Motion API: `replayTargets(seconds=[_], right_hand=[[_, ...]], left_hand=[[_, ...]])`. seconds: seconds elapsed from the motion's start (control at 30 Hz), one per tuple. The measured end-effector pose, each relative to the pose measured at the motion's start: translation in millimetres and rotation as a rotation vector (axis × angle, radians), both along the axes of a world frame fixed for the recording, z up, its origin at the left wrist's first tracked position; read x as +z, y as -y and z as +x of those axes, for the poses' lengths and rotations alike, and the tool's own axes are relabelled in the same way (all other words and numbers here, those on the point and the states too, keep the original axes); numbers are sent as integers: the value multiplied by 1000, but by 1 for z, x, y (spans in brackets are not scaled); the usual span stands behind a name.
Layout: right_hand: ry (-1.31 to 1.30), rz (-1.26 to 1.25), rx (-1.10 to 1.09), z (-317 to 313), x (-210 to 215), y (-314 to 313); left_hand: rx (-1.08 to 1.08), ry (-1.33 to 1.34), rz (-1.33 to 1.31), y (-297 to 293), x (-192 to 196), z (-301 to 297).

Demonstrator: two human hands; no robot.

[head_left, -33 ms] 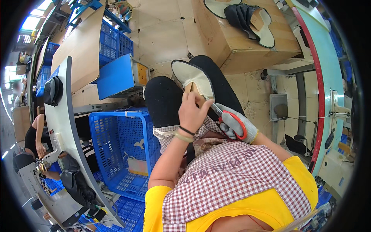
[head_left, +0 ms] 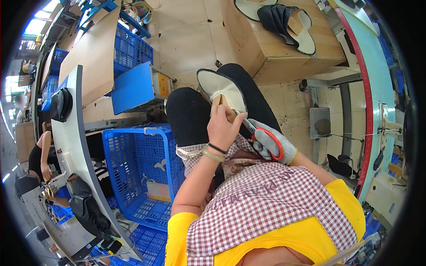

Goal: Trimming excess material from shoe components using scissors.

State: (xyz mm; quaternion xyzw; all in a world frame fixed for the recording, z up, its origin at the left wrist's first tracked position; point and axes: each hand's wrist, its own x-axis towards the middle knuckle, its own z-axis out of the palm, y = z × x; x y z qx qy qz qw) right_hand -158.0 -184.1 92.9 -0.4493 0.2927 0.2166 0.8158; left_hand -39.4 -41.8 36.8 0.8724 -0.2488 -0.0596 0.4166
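Observation:
A cream-lined shoe upper [head_left: 225,84] with a thin black edge lies over my thighs. My left hand [head_left: 222,128], bare, is closed on its near end, thumb and fingers pinching the tan-lined part. In my right hand [head_left: 266,144], which wears a grey glove, is a pair of scissors [head_left: 278,144] with red handles. Their blades point up and left, reaching the upper's near edge beside my left thumb. The blade tips are partly hidden there.
On a cardboard box [head_left: 293,66] ahead right lie black uppers [head_left: 277,22]. A blue crate [head_left: 137,177] stands at my left, beside a white table [head_left: 73,133] with a sewing machine [head_left: 66,226]; a co-worker's arm [head_left: 44,153] is beyond. A red-edged table [head_left: 366,88] runs along the right.
My left hand and wrist have shifted very slightly to the right. The upper and the scissors stay almost where they were.

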Motion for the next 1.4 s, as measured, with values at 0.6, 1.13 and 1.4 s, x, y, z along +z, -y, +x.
replayTargets(seconds=[0.6,1.13,1.4], right_hand=[[-105,319,-154,-13,-13,2],[-150,183,-192,2,0,-14],[-184,98,-257,16,-2,-19]], left_hand=[[78,-461,-348,8,-18,-24],[-133,-619,-347,-12,-19,-13],[-255,-789,-369,-30,-15,-3]])
